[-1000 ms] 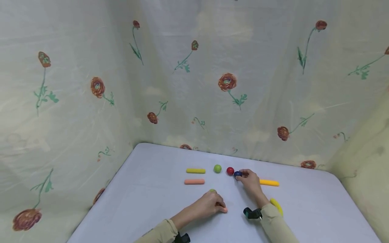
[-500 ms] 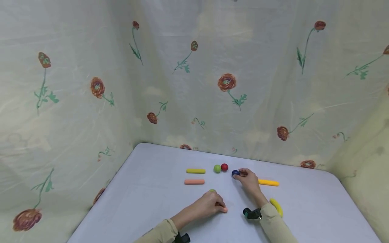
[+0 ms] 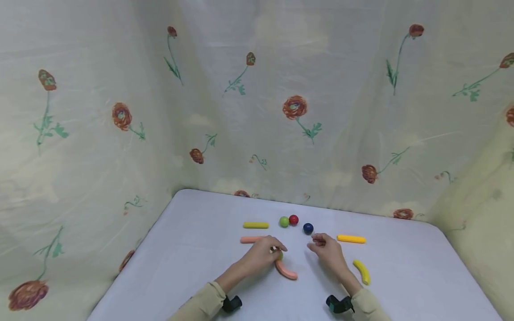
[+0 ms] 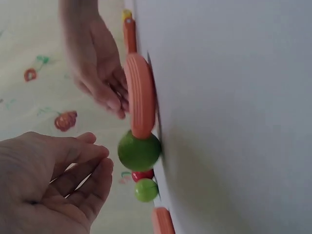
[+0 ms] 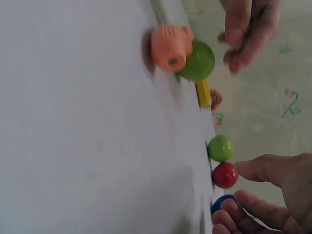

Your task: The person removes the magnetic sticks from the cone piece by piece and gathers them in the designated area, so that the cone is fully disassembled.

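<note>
My left hand hovers beside a green ball and a curved salmon-pink stick that touches it. The left wrist view shows this hand's loosely bent fingers apart from the ball, holding nothing. Past the stick, my right hand has its fingers parted and holds nothing. Just beyond its fingertips rests a dark blue ball; in the right wrist view the fingers partly cover it. Left of the blue ball, a red ball sits against a light green ball.
On the white table, a yellow-green stick lies behind a straight salmon stick, which the left hand partly hides. A yellow-orange stick and a curved yellow stick lie at the right. Flowered cloth hangs behind.
The red ball has rolled left against the light green ball. My right hand has let go of the blue ball and drawn back. My left hand has come off the curved salmon stick, moving left.
</note>
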A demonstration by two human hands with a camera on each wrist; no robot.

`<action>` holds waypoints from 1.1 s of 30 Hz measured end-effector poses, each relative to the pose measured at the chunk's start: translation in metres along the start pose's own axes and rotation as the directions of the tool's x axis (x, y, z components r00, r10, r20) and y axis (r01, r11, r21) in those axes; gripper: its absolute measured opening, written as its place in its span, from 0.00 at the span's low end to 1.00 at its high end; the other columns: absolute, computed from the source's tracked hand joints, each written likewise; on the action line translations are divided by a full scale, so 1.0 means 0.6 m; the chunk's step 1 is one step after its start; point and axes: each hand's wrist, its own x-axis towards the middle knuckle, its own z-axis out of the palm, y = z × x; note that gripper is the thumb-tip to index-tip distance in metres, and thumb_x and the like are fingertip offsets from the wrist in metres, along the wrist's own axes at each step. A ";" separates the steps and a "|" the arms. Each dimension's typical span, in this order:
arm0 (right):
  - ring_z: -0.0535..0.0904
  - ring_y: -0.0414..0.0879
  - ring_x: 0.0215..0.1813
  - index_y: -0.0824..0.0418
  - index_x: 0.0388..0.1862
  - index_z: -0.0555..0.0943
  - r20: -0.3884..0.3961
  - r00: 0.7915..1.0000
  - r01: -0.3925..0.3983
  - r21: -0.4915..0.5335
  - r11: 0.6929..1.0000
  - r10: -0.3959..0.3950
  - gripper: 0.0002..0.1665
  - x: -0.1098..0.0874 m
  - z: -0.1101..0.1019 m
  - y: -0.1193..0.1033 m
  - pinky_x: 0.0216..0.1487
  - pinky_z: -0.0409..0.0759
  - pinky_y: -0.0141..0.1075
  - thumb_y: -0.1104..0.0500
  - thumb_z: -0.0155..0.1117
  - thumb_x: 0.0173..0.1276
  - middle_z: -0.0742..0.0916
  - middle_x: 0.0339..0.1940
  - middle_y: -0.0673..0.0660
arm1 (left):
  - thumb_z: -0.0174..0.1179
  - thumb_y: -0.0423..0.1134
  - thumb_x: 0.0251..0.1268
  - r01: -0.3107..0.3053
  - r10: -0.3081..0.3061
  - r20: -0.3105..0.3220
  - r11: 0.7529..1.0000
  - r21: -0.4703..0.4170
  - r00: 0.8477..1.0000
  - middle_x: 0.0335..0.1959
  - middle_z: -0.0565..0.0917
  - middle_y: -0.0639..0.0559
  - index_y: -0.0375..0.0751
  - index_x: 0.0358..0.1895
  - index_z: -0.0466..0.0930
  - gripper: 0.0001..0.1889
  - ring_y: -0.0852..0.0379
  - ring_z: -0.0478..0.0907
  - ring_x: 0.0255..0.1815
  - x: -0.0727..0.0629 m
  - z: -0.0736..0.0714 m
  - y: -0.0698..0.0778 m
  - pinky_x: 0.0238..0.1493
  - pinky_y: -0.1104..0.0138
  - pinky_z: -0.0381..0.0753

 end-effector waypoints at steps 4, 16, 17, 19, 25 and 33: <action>0.78 0.42 0.36 0.62 0.45 0.83 0.102 0.992 0.084 -0.040 0.996 -0.080 0.15 -0.035 0.025 -0.021 0.36 0.78 0.32 0.56 0.69 0.62 0.86 0.35 0.52 | 0.56 0.27 0.65 -0.007 0.006 0.022 0.998 0.062 1.000 0.47 0.86 0.56 0.41 0.46 0.85 0.12 0.61 0.79 0.54 0.003 -0.007 -0.019 0.56 0.66 0.78; 0.74 0.39 0.32 0.59 0.39 0.83 0.356 0.903 0.262 -0.015 0.965 -0.240 0.12 -0.082 0.039 -0.024 0.31 0.73 0.27 0.58 0.73 0.57 0.84 0.31 0.49 | 0.57 0.30 0.64 -0.021 0.022 0.099 1.000 -0.016 0.995 0.44 0.86 0.58 0.44 0.45 0.86 0.11 0.69 0.80 0.47 0.003 -0.003 -0.035 0.46 0.75 0.79; 0.74 0.39 0.32 0.59 0.38 0.83 0.349 0.910 0.248 -0.030 0.968 -0.223 0.11 -0.083 0.036 -0.022 0.31 0.73 0.27 0.59 0.72 0.57 0.83 0.31 0.49 | 0.58 0.31 0.64 -0.021 0.024 0.108 0.999 -0.029 0.994 0.43 0.86 0.59 0.45 0.44 0.86 0.10 0.70 0.80 0.45 0.003 -0.003 -0.036 0.45 0.75 0.78; 0.74 0.41 0.33 0.59 0.37 0.83 0.335 0.923 0.220 -0.055 0.974 -0.189 0.10 -0.083 0.028 -0.020 0.31 0.73 0.28 0.62 0.72 0.56 0.83 0.32 0.49 | 0.61 0.33 0.62 -0.022 0.030 0.137 0.998 -0.063 0.990 0.41 0.86 0.60 0.47 0.43 0.86 0.09 0.70 0.79 0.43 0.002 -0.003 -0.039 0.44 0.76 0.78; 0.74 0.41 0.36 0.57 0.37 0.85 0.238 0.963 0.167 -0.144 0.975 -0.129 0.13 -0.076 0.006 -0.014 0.34 0.73 0.30 0.68 0.69 0.51 0.82 0.36 0.51 | 0.69 0.40 0.58 -0.020 0.061 0.238 0.985 -0.169 0.969 0.35 0.83 0.61 0.45 0.41 0.85 0.09 0.72 0.77 0.35 -0.002 0.006 -0.029 0.39 0.76 0.78; 0.80 0.42 0.42 0.53 0.47 0.85 0.191 0.959 0.233 -0.108 0.967 -0.210 0.20 -0.068 0.013 -0.006 0.41 0.80 0.30 0.70 0.67 0.58 0.83 0.43 0.51 | 0.72 0.42 0.53 0.023 0.026 0.245 0.980 -0.195 0.969 0.30 0.82 0.64 0.45 0.37 0.82 0.11 0.74 0.75 0.31 -0.010 0.042 0.004 0.37 0.78 0.77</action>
